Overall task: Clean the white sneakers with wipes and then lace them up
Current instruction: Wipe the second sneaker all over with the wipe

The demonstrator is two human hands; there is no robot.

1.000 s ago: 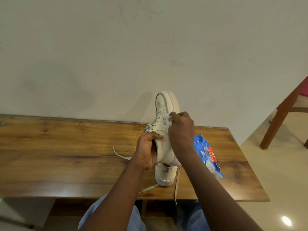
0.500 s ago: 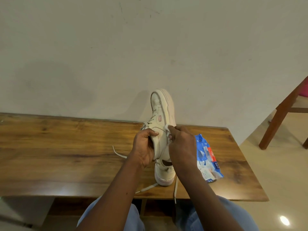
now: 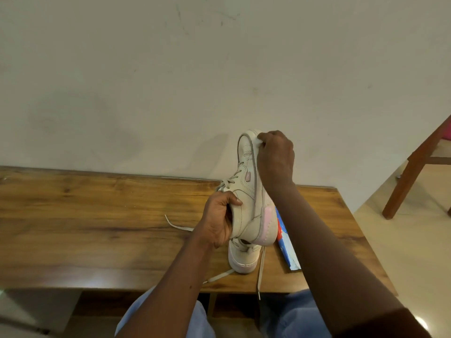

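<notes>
Holding sneaker (image 3: 249, 191) aloft, left grip (image 3: 217, 220); right grip (image 3: 275, 157) pinching wipe (image 3: 260, 143) at toe edge.

The left hand (image 3: 219, 219), nearer, grips the sneaker (image 3: 247, 191) at its collar, thumb on top. The right hand (image 3: 275, 159), farther and higher, bends its fingers at the toe, apparently pinching a wipe (image 3: 261, 143).

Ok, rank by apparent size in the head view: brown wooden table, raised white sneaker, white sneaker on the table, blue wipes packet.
1. brown wooden table
2. raised white sneaker
3-4. white sneaker on the table and blue wipes packet: both partly hidden, unranked.
</notes>
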